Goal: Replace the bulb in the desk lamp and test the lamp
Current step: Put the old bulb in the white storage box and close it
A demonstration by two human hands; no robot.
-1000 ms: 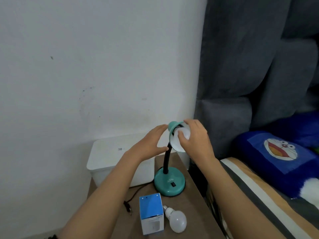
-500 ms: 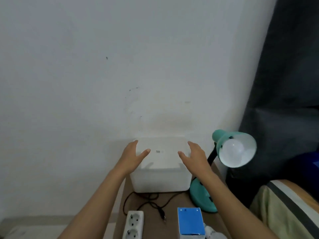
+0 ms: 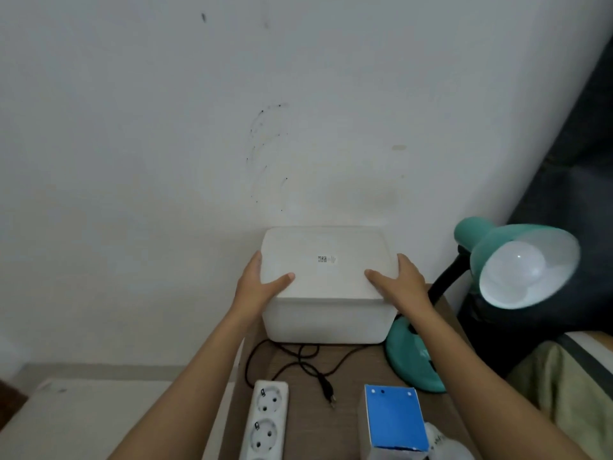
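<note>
White wall is filling most of the view, with a small brown tabletop (image 3: 348, 376) pushed against it and a dark curtain hanging at the right. A person is standing over the tabletop, both bare arms reaching forward.

Both hands are gripping a white lidded box (image 3: 326, 293) that is sitting at the back of the tabletop against the wall. The left hand (image 3: 257, 287) is clamping the box's left edge, thumb lying on the lid and fingers wrapping out of sight around the side. The right hand (image 3: 403, 283) is doing the same on the right edge. The two hands are well apart, pressing inward on the box, probably to lift it or shift it for more room.

Just to the right of the box, a teal desk lamp (image 3: 414, 360) is standing on its round base, partly behind the right forearm. Its black neck is curving up so that the shade is tilting toward the viewer, showing a white bulb (image 3: 515, 270) sitting in the socket. The bulb does not appear to be lit.

Near the front of the tabletop, the black plug (image 3: 326, 391) on the lamp's cord is lying loose, not in any socket. A white power strip (image 3: 265, 421) is lying just to its left, likely ready for the test. A blue bulb carton (image 3: 394, 423) is standing at the front right, with another bulb (image 3: 447, 444) lying beside it at the picture's edge, mostly cut off.
</note>
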